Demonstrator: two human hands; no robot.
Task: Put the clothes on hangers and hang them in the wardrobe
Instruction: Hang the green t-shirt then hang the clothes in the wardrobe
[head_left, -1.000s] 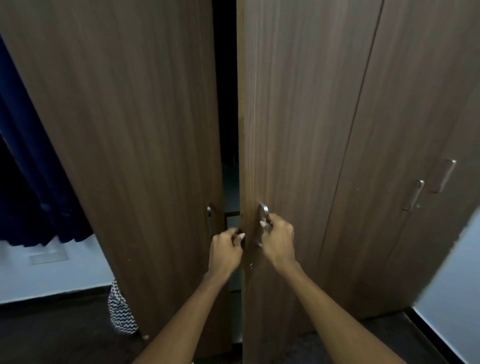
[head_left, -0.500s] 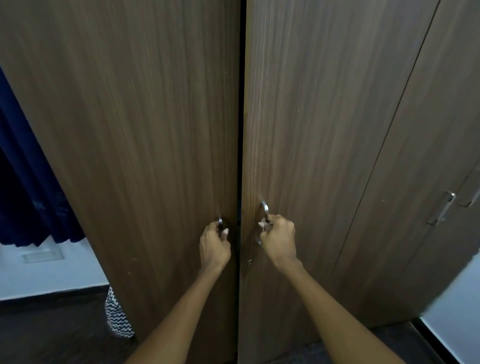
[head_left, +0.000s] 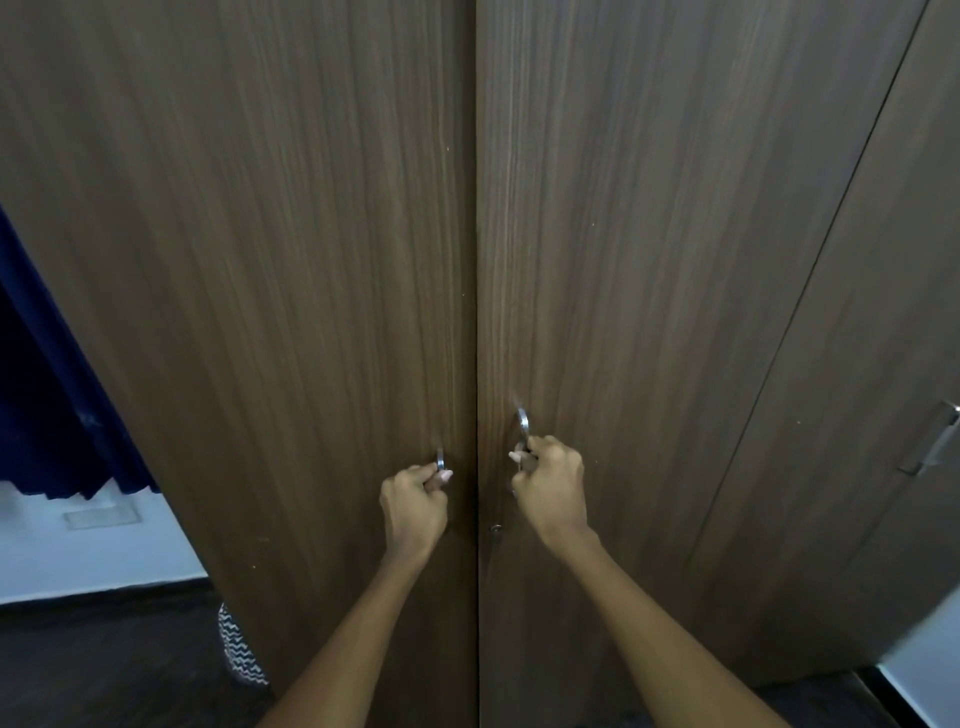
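Two tall brown wooden wardrobe doors fill the view, the left door (head_left: 291, 270) and the right door (head_left: 639, 270), meeting along a thin dark seam. My left hand (head_left: 414, 509) grips the metal handle of the left door (head_left: 440, 460). My right hand (head_left: 551, 491) grips the metal handle of the right door (head_left: 522, 427). A small keyhole (head_left: 496, 528) sits below the right handle. No clothes or hangers show; the wardrobe's inside is hidden.
Further wardrobe doors stand at the right, one with a metal handle (head_left: 935, 441). A dark blue curtain (head_left: 47, 395) hangs at the left over a white wall. A zigzag-patterned basket (head_left: 240, 649) peeks out by the left door on the dark floor.
The two doors have swung together. A dark gap between them a second ago is now a thin seam. Both hands have stayed on the handles and moved forward with the doors.
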